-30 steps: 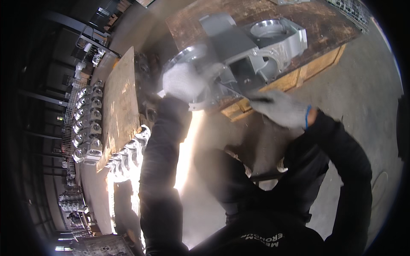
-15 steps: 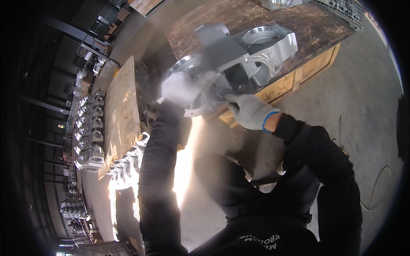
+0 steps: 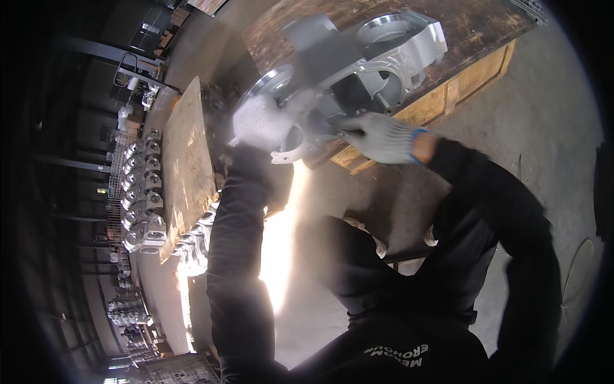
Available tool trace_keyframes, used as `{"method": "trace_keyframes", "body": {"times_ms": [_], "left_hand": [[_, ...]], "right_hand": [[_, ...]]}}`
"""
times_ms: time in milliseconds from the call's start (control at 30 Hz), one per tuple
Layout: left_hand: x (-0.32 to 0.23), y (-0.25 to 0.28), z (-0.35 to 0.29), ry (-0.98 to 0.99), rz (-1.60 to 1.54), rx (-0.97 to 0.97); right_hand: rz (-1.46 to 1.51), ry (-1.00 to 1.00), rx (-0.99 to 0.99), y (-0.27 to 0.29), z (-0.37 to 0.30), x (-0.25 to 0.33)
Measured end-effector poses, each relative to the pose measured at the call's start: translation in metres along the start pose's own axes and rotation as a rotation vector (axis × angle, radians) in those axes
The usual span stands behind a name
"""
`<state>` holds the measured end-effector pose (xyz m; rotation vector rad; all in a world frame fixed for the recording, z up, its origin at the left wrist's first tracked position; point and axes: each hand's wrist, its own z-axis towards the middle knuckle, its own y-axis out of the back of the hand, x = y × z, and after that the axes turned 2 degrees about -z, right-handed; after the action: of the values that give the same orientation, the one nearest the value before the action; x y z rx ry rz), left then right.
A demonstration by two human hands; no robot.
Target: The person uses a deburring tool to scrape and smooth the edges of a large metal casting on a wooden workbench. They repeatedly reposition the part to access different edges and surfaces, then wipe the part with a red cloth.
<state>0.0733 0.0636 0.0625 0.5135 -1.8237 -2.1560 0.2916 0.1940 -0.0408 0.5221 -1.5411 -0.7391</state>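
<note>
A large silver-grey metal casting (image 3: 419, 54) with round machined bores lies on a worn wooden workbench (image 3: 473, 35). My left hand (image 3: 261, 121), in a pale knit glove, is closed over the casting's near left end, beside a bright ring-shaped bore. Its fingers point right and are partly blurred. My right hand (image 3: 384, 137), in a similar glove with a blue cuff edge, is at the casting's near edge, right of the left hand. Its fingers are curled and pressed together next to a dark gap in the casting. Whatever they pinch is too dark to name.
Left of the bench stands a wooden board (image 3: 185, 160), with a row of similar metal castings (image 3: 142, 198) beyond it. Strong sunlight strikes the concrete floor (image 3: 281, 249) below my left arm. A thin hose or cable (image 3: 579, 269) lies on the floor at right.
The casting and bench sit higher in the picture as the view has shifted. My right hand has moved up against the casting's near edge; my left hand stays on its left end.
</note>
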Motion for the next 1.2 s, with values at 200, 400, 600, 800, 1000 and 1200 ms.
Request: {"method": "trace_keyframes", "body": {"times_ms": [200,400,600,800,1000,1200], "left_hand": [[0.002,-0.008,0.001,-0.128,-0.131,-0.157],[0.012,-0.013,0.008,0.102,-0.183,0.058],[0.015,-0.017,0.008,0.016,-0.235,-0.007],[0.01,-0.01,0.006,0.132,-0.044,0.066],[0.013,-0.016,0.004,0.032,-0.139,-0.041],[0.016,-0.015,0.006,0.06,-0.191,0.03]], "right_hand": [[0.413,-0.11,0.06,0.004,0.0,-0.001],[0.291,0.15,-0.124,-0.025,0.02,-0.024],[0.535,0.092,-0.095,-0.024,0.008,-0.028],[0.562,0.022,0.027,0.007,-0.004,-0.004],[0.427,-0.064,0.05,-0.003,0.014,-0.016],[0.494,-0.058,0.096,0.014,-0.001,-0.004]]}}
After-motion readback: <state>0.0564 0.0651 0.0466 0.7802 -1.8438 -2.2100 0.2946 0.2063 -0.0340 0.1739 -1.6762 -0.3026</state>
